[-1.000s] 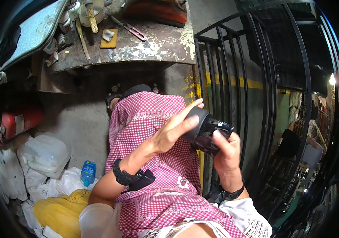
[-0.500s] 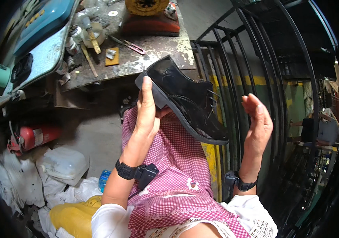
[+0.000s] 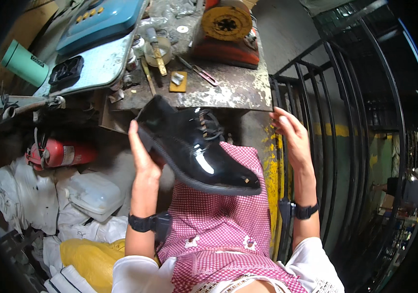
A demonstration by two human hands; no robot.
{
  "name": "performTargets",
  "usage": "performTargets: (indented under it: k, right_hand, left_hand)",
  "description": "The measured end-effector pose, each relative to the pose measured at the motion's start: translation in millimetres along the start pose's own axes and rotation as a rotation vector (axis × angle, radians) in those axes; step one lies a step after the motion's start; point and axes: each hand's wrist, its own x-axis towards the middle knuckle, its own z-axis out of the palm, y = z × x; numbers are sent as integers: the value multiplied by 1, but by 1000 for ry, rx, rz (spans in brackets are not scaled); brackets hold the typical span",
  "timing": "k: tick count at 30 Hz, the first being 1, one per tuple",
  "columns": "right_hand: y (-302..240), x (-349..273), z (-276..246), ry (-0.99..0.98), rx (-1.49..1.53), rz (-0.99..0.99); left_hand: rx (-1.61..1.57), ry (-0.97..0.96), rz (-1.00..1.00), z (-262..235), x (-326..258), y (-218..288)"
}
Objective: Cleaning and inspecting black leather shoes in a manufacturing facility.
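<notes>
Black laced shoe (image 3: 187,144): I am cradling its heel above the checked apron (image 3: 214,219) in the left hand (image 3: 145,158), grip closed, seemingly to balance its weight, right hand (image 3: 295,139) hovering empty, loosely open.

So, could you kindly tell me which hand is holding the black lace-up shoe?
The left hand, gripping the black lace-up shoe at its heel end; the right hand is apart from it, empty.
</notes>
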Motion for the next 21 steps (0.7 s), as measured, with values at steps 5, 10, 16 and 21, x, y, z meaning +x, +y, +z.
performTargets:
  k: [5, 10, 16, 21]
  right_hand:
    - [18, 82, 81, -406, -198, -155]
    - [29, 144, 166, -485, -422, -259]
    - [36, 177, 216, -270, -801, -328]
    - [15, 163, 186, -434, -28, -38]
  left_hand:
    - [-23, 27, 93, -68, -5, 44]
    - [-34, 124, 115, -94, -21, 50]
    - [-91, 46, 52, -102, -10, 41]
    - [234, 169, 52, -79, -1, 39]
